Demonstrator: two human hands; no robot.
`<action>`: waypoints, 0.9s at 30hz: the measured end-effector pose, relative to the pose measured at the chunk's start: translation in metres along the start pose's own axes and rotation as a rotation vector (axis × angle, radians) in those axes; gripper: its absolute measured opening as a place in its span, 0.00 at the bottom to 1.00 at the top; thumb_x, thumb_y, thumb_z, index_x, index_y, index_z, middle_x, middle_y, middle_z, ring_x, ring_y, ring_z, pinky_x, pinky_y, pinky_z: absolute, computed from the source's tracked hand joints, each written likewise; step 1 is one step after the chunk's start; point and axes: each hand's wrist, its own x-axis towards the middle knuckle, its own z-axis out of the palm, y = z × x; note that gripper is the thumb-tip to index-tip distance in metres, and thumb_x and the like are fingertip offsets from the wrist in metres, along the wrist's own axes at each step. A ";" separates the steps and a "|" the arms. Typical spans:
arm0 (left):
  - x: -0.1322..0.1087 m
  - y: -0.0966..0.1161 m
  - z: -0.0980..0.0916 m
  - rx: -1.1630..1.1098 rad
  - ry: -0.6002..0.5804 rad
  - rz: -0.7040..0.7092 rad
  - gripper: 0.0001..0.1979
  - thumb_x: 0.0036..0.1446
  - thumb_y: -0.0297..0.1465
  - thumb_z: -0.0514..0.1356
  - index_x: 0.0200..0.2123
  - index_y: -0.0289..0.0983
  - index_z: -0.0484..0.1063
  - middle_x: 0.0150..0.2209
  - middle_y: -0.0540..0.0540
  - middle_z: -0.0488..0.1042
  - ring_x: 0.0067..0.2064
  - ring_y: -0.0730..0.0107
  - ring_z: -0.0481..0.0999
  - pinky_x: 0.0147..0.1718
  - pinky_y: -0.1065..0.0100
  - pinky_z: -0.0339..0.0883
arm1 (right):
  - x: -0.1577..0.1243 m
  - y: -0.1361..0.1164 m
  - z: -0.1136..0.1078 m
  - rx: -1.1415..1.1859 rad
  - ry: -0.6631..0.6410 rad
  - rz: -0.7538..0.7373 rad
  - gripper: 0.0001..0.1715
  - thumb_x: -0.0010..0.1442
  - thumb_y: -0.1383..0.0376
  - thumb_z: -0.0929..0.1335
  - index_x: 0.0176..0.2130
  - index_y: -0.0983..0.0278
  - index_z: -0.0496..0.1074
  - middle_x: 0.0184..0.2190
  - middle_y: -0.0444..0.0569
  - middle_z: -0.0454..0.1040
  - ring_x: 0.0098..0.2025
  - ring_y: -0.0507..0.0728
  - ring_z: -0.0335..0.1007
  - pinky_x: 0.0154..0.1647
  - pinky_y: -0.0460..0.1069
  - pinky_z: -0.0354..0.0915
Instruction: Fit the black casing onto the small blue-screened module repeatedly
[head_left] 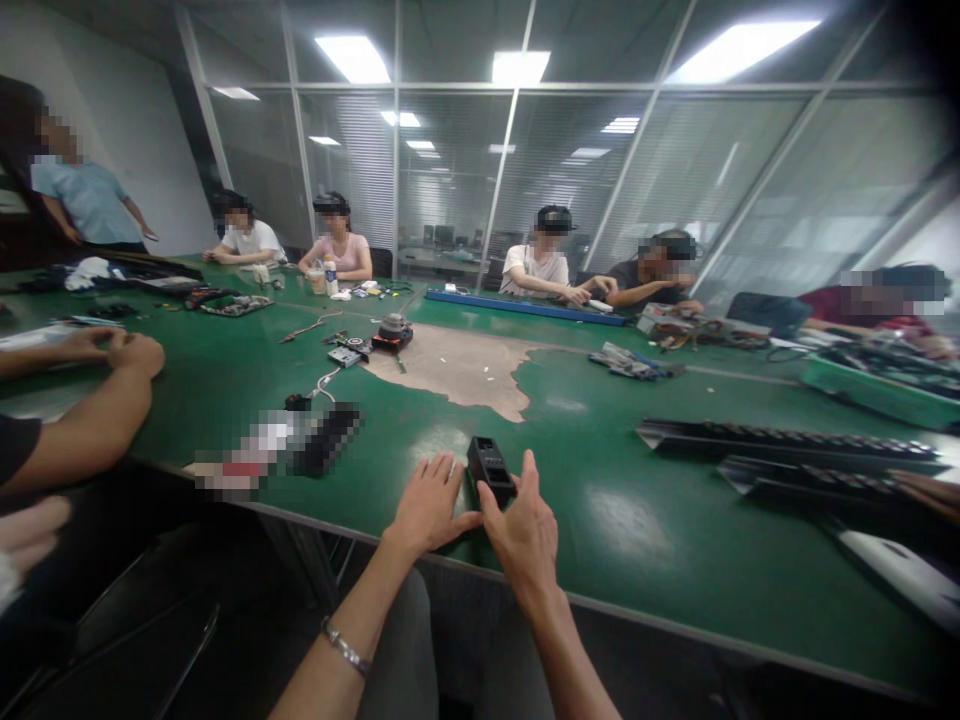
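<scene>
A small black box-shaped device (491, 470) with slots and small openings on its top stands on the green table (600, 530) near the front edge. My left hand (431, 502) lies flat on the table just left of it, fingers stretched out and thumb pointing toward its near end. On the other side, my right hand (525, 525) is open, index finger extended and thumb at the near end of the device. Whether the right thumb touches the device I cannot tell. Some of the right hand's fingers are hidden behind the palm.
Black metal channels (787, 440) lie to the right, with a green basket (862, 390) of parts beyond. Ahead are a brown sheet (465, 365), a motor-like part (392, 333) and a long blue bar (525, 307). A neighbour's arms (97, 400) rest at left; several people sit opposite.
</scene>
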 end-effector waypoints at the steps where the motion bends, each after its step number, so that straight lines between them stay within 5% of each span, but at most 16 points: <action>1: 0.000 -0.001 0.001 0.002 -0.003 0.002 0.44 0.57 0.58 0.45 0.65 0.33 0.50 0.67 0.37 0.50 0.68 0.51 0.46 0.65 0.51 0.41 | -0.003 0.002 0.003 -0.001 -0.002 -0.003 0.47 0.60 0.53 0.63 0.67 0.70 0.41 0.43 0.59 0.76 0.44 0.63 0.73 0.42 0.53 0.65; 13: 0.000 -0.001 0.003 0.030 -0.031 0.007 0.43 0.56 0.52 0.50 0.66 0.31 0.47 0.68 0.37 0.47 0.69 0.53 0.44 0.65 0.53 0.39 | -0.011 0.013 0.016 0.003 0.050 -0.051 0.51 0.58 0.50 0.65 0.67 0.70 0.41 0.53 0.61 0.70 0.51 0.65 0.68 0.48 0.55 0.63; 19: 0.000 0.000 0.002 0.019 0.001 0.008 0.41 0.58 0.53 0.47 0.66 0.32 0.49 0.67 0.37 0.49 0.68 0.52 0.46 0.65 0.52 0.40 | -0.008 0.009 0.013 -0.013 -0.013 0.017 0.49 0.59 0.52 0.64 0.67 0.70 0.40 0.44 0.59 0.75 0.45 0.64 0.72 0.43 0.54 0.64; 27: 0.001 0.002 0.000 -0.024 0.000 -0.009 0.47 0.54 0.62 0.45 0.66 0.34 0.50 0.67 0.37 0.49 0.68 0.50 0.46 0.65 0.50 0.41 | 0.016 0.001 -0.011 0.193 0.140 0.005 0.50 0.57 0.49 0.65 0.67 0.67 0.42 0.48 0.57 0.74 0.49 0.64 0.71 0.47 0.55 0.64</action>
